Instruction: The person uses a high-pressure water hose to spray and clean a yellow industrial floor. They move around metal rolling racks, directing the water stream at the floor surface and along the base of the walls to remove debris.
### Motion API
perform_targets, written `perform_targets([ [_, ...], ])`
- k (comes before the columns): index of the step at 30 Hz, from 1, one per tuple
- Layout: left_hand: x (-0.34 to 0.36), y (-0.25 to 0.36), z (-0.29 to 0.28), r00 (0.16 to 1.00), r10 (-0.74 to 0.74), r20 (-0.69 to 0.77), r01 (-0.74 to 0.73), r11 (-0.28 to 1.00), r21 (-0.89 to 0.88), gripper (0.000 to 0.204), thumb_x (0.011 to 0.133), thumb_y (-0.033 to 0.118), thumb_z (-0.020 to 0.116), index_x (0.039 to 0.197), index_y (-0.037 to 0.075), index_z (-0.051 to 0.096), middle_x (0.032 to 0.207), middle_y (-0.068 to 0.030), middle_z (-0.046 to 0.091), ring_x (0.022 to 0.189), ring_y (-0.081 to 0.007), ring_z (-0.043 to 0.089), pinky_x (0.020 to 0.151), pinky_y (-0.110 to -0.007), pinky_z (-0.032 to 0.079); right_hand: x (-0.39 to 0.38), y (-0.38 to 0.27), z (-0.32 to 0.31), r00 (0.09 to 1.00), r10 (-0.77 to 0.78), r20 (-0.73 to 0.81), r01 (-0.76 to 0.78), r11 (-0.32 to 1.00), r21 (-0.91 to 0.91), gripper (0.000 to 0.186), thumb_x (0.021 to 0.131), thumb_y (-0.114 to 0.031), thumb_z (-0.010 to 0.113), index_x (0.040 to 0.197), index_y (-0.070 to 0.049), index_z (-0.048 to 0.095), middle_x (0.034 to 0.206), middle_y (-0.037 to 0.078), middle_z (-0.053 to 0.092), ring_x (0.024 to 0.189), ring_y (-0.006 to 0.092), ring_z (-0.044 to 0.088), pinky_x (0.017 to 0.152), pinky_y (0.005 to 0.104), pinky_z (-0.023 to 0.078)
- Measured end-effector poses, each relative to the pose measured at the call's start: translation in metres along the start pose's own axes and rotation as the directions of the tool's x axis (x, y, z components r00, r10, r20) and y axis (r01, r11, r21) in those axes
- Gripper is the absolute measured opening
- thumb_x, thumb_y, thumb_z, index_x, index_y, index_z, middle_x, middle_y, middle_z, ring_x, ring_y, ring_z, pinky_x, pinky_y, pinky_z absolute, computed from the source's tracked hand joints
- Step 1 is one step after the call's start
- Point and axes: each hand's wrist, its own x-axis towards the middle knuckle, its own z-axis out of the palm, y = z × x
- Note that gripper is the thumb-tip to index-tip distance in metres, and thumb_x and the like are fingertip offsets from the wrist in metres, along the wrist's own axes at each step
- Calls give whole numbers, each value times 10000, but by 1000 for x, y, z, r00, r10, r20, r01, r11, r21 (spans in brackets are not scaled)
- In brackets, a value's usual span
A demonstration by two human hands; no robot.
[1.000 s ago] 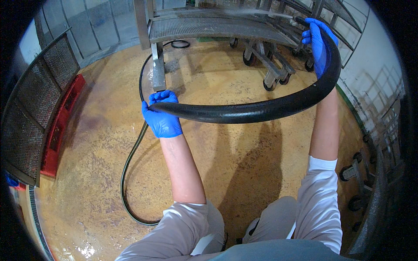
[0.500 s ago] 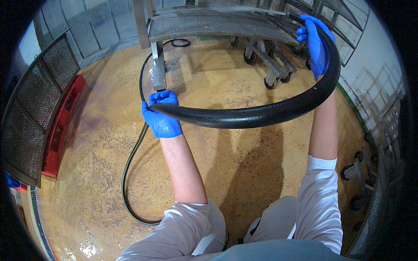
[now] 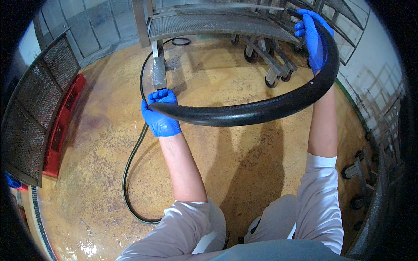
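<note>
A thick black hose [image 3: 244, 115] bows toward me between my two hands, both in blue gloves. My left hand [image 3: 161, 114] is closed around it near the foot of a metal post. Farther off and to the right, my right hand [image 3: 312, 39] grips the hose close to its nozzle end. From that end a thin whitish jet of water [image 3: 244, 7] streams left above a metal platform with a perforated top [image 3: 217, 27]. Past my left hand, the hose runs down and loops over the floor; part of its run is hidden behind that hand.
Wheeled metal frames stand under the platform [image 3: 270, 65] and along the right side [image 3: 361, 174]. At the left, a mesh panel [image 3: 30, 108] leans by a red pallet [image 3: 65, 124]. The tan floor [image 3: 96, 187] shines wet at the lower left; a drain channel [image 3: 39, 222] edges it.
My right hand has shifted slightly up and left with the nozzle end, and the water jet has risen a little. My left hand keeps its grip almost in place.
</note>
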Motion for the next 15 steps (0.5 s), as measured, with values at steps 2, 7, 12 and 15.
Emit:
perform_targets([
  [2, -1, 0, 0, 1000, -2, -1, 2, 1000, -2, 338, 891, 357, 286, 732, 87, 411, 615, -31, 439, 598, -162, 409, 630, -320, 327, 1, 3, -4, 1000, -28, -9, 28, 1000, 4, 207, 864, -159, 474, 982, -40, 596, 699, 48, 579, 600, 108, 533, 587, 231, 442],
  [7, -5, 0, 2, 999, -2, 48, 1, 1000, 26, 328, 890, 349, 294, 740, 85, 417, 617, -35, 447, 598, -163, 410, 633, -322, 332, -8, -28, 16, 998, 42, -38, -36, 990, 138, 123, 851, -141, 473, 867, -64, 567, 580, 14, 514, 476, 79, 481, 443, 200, 403],
  [12, -4, 2, 3, 1000, -1, 18, 1, 1000, -16, 309, 885, 336, 312, 747, 84, 424, 624, -36, 452, 607, -162, 411, 626, -323, 323, -10, -36, 18, 1000, 23, -2, -22, 991, 129, 137, 860, -137, 464, 876, -50, 568, 602, 26, 535, 495, 83, 502, 459, 200, 421],
  [15, -5, 4, 3, 998, -11, 66, 12, 1000, -13, 290, 879, 317, 329, 744, 81, 428, 631, -37, 458, 622, -162, 412, 632, -322, 315, -11, -38, 21, 1000, -17, 23, 13, 987, 162, 141, 861, -134, 461, 875, -43, 568, 608, 27, 538, 498, 83, 505, 464, 200, 423],
])
